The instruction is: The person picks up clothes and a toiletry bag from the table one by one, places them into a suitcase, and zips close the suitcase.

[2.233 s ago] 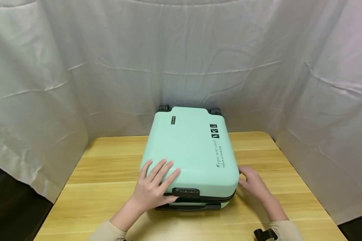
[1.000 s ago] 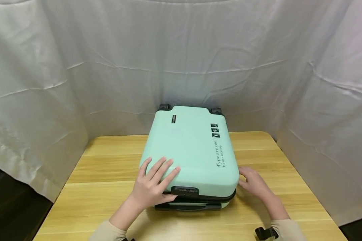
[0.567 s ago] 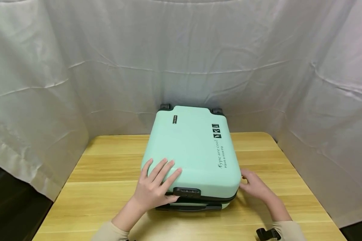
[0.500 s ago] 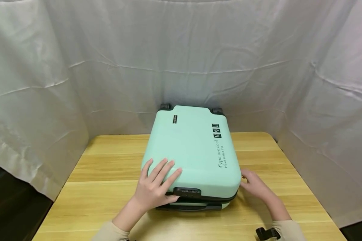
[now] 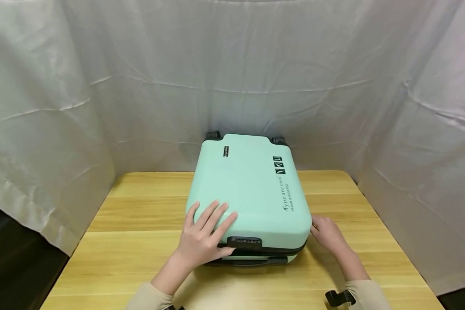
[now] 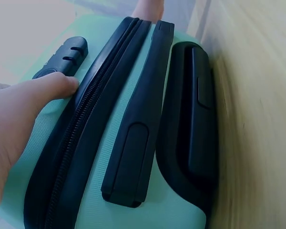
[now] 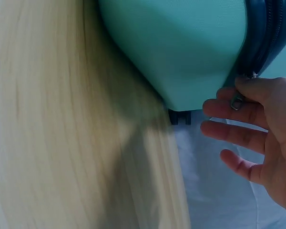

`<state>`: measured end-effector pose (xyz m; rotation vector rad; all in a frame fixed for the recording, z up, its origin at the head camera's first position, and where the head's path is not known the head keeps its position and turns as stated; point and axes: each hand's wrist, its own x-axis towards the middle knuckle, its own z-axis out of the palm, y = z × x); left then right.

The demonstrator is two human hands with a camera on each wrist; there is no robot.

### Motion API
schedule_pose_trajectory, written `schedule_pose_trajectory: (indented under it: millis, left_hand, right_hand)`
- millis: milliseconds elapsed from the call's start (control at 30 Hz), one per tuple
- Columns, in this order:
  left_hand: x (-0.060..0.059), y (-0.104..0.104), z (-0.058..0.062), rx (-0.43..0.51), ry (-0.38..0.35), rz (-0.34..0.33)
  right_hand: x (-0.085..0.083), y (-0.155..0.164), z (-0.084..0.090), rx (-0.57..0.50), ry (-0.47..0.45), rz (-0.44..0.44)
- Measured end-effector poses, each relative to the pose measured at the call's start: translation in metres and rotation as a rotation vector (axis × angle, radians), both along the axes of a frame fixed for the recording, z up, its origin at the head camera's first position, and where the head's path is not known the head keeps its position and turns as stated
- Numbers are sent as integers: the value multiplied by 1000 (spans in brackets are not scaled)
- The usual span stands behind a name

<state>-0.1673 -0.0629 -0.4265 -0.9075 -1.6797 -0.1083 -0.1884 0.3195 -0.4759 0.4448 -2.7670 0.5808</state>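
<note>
A mint-green hard-shell suitcase (image 5: 248, 181) lies flat on the table, wheels at the far end. My left hand (image 5: 203, 239) rests on its near left corner, fingers spread over the top. In the left wrist view, its thumb (image 6: 62, 86) touches the front face beside the black combination lock (image 6: 66, 55). The black-edged zipper (image 6: 88, 100) runs past it, above the black carry handle (image 6: 140, 124). At the suitcase's right side, my right hand (image 7: 262, 129) pinches a small metal zipper pull (image 7: 237, 101) between thumb and index finger; the other fingers are spread.
The suitcase stands on a wooden table (image 5: 139, 215) whose surface shows on both sides and in front of it. Grey-white curtains (image 5: 240, 107) hang behind and at both sides, close behind the wheels (image 5: 213, 135).
The suitcase has shifted slightly right and away, with my left hand staying on it. My right thumb and fingers have come together at the suitcase's right side.
</note>
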Motion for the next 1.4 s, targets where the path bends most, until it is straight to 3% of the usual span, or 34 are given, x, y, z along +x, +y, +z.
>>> schedule_pose_trajectory:
  millis: [400,933,1033,1300,1400]
  left_hand:
    - [2,4,-4,31,-6,3]
    - [4,6,-6,72,-19,15]
    - [5,5,-7,68,-27,18]
    - [4,4,-5,70,-27,5]
    - [3,5,-5,73,-14,5]
  right_hand:
    - [2,9,10,78,-21,68]
    - [15,3,19,174,34,50]
    - [18,3,20,225,95,79]
    - [22,9,20,348,369,202]
    - [26,11,20,358,400,228]
